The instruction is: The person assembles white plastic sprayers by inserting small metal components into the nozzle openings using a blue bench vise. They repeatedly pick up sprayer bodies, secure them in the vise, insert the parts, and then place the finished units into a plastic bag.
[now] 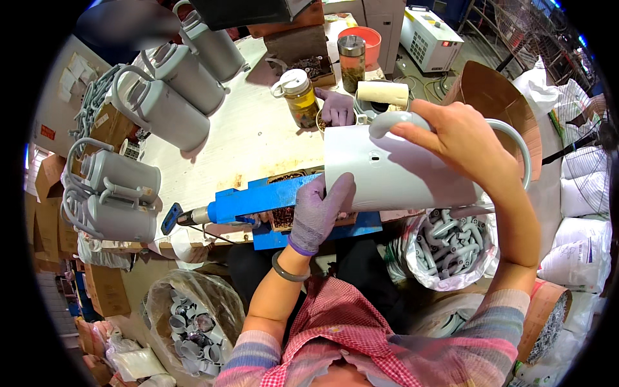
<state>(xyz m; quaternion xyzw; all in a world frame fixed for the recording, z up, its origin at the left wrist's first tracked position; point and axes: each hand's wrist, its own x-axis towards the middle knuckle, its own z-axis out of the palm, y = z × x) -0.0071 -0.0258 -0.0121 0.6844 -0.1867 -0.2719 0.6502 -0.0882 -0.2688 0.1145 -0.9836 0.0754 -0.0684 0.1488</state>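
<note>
The grey can (403,171) lies sideways, one end at the blue bar (264,198); the left hand (319,213) (the gloved one) clasps its rim, the right hand (454,132) grips a curved handle (385,122). Fitting it seems underway; lining it up comes next, I'd judge.

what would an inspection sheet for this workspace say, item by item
Surface: off-white tabletop, brown-stained near the blue metal arm
Job's things: large grey cylindrical can; curved grey handle against it
Clutter: clear jar with white lid, steel-topped bottle
Hands: gloved left hand touches the can's left end; bare right hand, fingers around the handle
Cables: thin dark cable near the table's front edge
Surroundings: white boxy machine on the floor
</note>
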